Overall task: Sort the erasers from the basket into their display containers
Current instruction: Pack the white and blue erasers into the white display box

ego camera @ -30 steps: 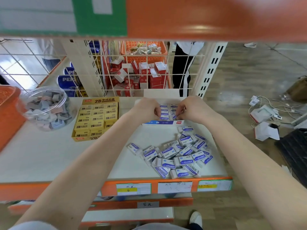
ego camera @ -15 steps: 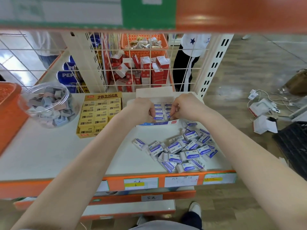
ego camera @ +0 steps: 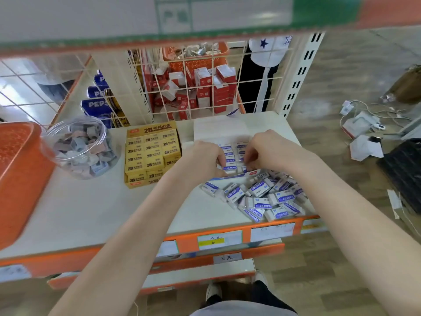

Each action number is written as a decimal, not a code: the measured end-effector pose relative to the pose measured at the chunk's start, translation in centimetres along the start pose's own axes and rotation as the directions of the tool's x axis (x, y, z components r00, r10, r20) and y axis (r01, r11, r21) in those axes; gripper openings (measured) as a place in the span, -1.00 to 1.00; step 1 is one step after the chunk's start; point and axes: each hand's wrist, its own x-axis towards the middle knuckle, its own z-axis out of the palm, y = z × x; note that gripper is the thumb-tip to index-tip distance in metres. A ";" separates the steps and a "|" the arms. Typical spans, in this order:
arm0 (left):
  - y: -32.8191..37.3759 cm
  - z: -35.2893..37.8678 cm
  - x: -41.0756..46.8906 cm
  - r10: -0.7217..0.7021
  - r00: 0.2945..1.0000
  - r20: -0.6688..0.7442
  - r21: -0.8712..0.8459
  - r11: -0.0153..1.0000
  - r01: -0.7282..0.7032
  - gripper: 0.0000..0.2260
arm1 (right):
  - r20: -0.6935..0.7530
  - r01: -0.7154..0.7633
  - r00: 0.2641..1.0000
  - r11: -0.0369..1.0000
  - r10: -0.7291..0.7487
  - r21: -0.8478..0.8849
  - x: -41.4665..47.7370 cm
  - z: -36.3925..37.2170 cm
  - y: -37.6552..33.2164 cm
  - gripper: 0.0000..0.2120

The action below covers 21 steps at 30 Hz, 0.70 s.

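**stockroom_guy:** Barely anything has moved since half a second ago. Both hands are parked over the same box, and the view just tipped down a bit.

**penpal22:** ok, what are the fingers doing?

**stockroom_guy:** Left fingers (ego camera: 219,158) are curled, and with the thumb they pinch a blue-and-white eraser (ego camera: 229,167) in the front row. Right fingers (ego camera: 249,156) are curled too, with their tips down on that same row. Can't tell whether they actually grip one or only touch. The left hand (ego camera: 202,159) and right hand (ego camera: 266,149) sit knuckles up, nearly touching each other.

**penpal22:** and where's the box?

**stockroom_guy:** The display box (ego camera: 218,131) is at the back right of the shelf (ego camera: 91,208) with its white lid flipped open. It holds neat rows of erasers. Just in front of it, touching its blue front wall, is a heap of loose erasers (ego camera: 262,199) that runs to the shelf's front edge.

**penpal22:** anything else around?

**stockroom_guy:** A yellow 2B box (ego camera: 150,153) is just left of the display box. Left of that is a clear jar (ego camera: 84,147) of greyish bits. The orange basket (ego camera: 16,169) is at the far left edge, and I can't see inside it.
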 end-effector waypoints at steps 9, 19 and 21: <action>0.6 0.5 -2.8 -0.052 0.991 -0.126 -0.177 0.984 0.029 -0.77 | -0.035 0.072 0.997 0.997 -0.072 -0.018 -0.5 1.0 0.6 -0.88; -0.5 2.2 -8.9 -0.161 0.920 -0.357 -0.407 0.913 0.002 -0.82 | -0.025 0.193 0.981 0.981 -0.193 0.025 -0.8 0.0 2.5 -0.93; -0.3 2.9 -9.2 -0.165 0.940 -0.300 -0.409 0.912 0.029 -0.80 | -0.005 0.194 0.981 0.981 -0.194 -0.012 -0.3 -0.1 2.3 -0.92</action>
